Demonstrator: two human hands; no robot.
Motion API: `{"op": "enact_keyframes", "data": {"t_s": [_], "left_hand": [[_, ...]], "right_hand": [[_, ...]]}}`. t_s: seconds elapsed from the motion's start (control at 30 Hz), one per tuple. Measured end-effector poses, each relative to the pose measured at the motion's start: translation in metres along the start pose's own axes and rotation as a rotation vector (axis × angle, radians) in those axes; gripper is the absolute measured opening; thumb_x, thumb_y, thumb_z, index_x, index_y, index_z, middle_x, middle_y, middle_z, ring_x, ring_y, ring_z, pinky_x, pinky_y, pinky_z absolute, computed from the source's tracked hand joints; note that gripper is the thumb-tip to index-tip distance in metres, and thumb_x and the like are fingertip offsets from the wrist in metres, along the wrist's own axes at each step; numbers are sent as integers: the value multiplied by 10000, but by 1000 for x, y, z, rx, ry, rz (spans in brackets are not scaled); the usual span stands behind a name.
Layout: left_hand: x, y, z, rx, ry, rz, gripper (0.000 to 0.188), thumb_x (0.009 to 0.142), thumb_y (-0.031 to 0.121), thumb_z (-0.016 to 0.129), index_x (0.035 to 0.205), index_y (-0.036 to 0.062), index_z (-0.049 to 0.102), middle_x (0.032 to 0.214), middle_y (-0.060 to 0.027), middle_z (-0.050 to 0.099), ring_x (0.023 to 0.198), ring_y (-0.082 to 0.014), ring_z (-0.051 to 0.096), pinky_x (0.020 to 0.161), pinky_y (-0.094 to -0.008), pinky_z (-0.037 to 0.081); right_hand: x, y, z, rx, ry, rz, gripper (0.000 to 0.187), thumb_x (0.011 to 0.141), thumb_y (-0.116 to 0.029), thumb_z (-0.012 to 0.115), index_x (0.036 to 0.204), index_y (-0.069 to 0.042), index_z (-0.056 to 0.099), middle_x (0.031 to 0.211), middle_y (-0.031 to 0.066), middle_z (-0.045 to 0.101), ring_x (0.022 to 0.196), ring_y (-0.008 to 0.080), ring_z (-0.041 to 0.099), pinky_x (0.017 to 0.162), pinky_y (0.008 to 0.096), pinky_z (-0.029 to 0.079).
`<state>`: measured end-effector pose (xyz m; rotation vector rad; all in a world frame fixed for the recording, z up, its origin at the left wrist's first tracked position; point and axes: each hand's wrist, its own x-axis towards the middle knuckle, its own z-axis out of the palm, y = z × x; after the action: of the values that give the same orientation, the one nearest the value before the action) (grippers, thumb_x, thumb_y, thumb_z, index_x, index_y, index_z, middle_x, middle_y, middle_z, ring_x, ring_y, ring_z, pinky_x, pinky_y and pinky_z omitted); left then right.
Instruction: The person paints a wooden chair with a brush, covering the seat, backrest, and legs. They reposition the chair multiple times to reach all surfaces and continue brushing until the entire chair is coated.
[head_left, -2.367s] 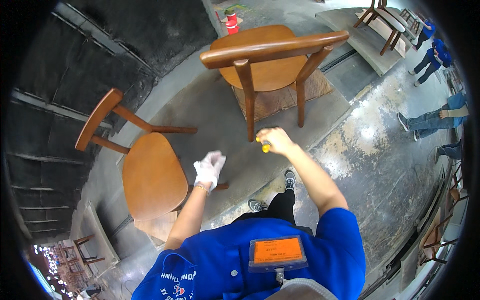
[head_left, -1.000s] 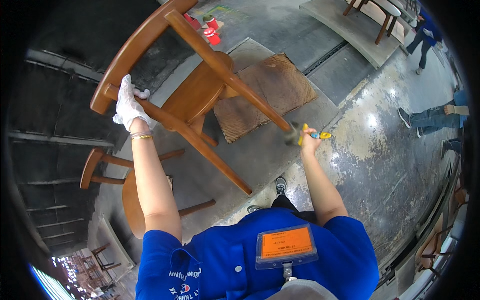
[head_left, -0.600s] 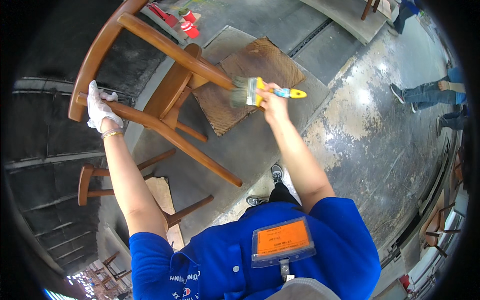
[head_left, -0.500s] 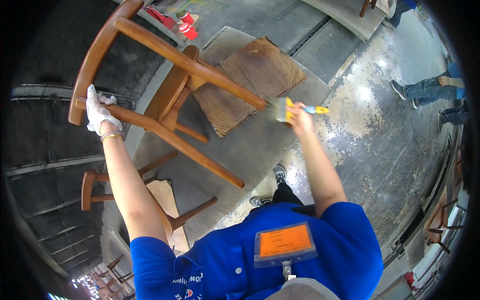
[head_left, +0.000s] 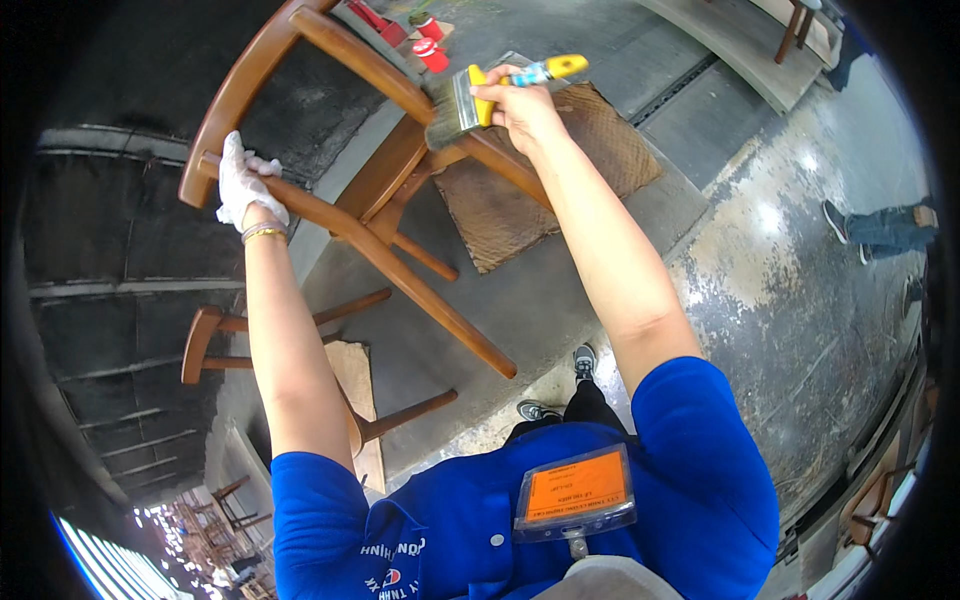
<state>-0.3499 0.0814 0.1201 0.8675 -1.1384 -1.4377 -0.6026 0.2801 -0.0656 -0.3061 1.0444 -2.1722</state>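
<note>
—Your brush has slid up from the foot of the chair's right-hand back leg, where it was half a second ago; its bristles now lie across that leg near the seat.
—How do you have hold of things?
—Your right hand is closed on the brush's yellow handle. Your left hand, in a white glove, grips the top of the other back leg, just below the rail.
—And your chair?
—Warm brown wood, smooth, with a soft sheen and a curved rail. You have it tilted, over the grey board and left of the cardboard, the seat nearly edge-on to you.
—What can't you see?
—The rail runs out at the top edge. Your right forearm hides the foot of the brushed leg, and only one front leg shows clearly. Your left forearm covers most of the second chair. The undersides of your fingers are hard to make out.
</note>
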Motion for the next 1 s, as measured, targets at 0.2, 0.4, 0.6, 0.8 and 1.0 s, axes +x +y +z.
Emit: {"op": "enact_keyframes", "data": {"t_s": [0.2, 0.4, 0.6, 0.8, 1.0], "left_hand": [[3, -1, 3, -70, 51, -23, 262, 946, 255, 777, 841, 127, 573, 614, 8, 467, 477, -118, 413, 518, -296, 435], [7, -4, -1, -4, 41, 25, 245, 964, 265, 750, 844, 103, 610, 611, 2, 446, 508, -131, 432, 542, -326, 470], [5, -6, -4, 0, -11, 77, 272, 949, 290, 764, 847, 86, 616, 621, -15, 469, 494, -164, 460, 569, -370, 521], [-2, -6, 2, -32, -30, 83, 240, 958, 259, 754, 864, 124, 579, 610, 9, 480, 525, -138, 481, 626, -323, 495], [-11, -2, 14, 12, 62, 129, 338, 909, 358, 798, 756, 150, 579, 573, 20, 473, 477, -134, 453, 491, -300, 459]], "right_hand": [[-113, -1, -85, 40, 506, 132, 261, 856, 101, 728, 924, -102, 580, 1037, 37, 630, 999, 189, 676, 785, 335, 590], [-166, 60, -31, -364, 363, -690, 237, 874, 95, 721, 787, -76, 582, 1360, 174, 601, 1255, 290, 612, 1023, 384, 521], [-126, 136, 82, -473, 414, -902, 219, 895, 90, 700, 772, -58, 594, 1323, 201, 552, 1263, 349, 593, 1034, 424, 510], [-126, 171, 106, -334, 493, -710, 212, 891, 90, 689, 773, -62, 598, 1310, 183, 552, 1211, 320, 600, 1006, 401, 501], [-135, 157, 105, -348, 313, -340, 257, 887, 63, 738, 757, -82, 570, 1257, 122, 635, 1191, 247, 601, 1041, 374, 463]]}}
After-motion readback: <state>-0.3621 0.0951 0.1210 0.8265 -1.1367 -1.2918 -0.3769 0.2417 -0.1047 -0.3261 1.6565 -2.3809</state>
